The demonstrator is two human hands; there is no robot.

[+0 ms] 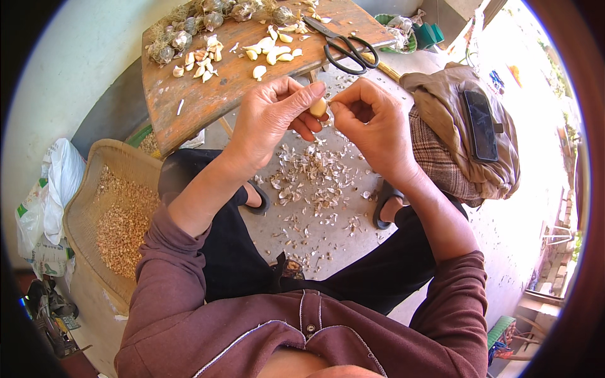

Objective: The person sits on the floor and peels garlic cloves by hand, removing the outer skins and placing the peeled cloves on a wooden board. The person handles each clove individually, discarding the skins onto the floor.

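Note:
Between thumb and fingers, my left hand [276, 115] holds a garlic clove [318, 107] beyond the near edge of the wooden table [189, 108]. The thumb and index finger of my right hand [371, 123] are pinched together at the clove's right side; a tiny bit of something, perhaps skin, shows at their tips. On the table lie a group of peeled cloves [267, 47], a group of unpeeled cloves [203, 59] and whole garlic bulbs [212, 20]. Black-handled scissors [347, 49] rest at the table's right edge, handles jutting over it.
Garlic skins [316, 175] litter the floor between my feet. A woven basket [78, 208] of small kernels stands at the left, near white plastic bags [61, 184]. At the right, a smartphone [480, 125] lies on piled brown clothing [439, 90]. A green basket [409, 45] stands behind.

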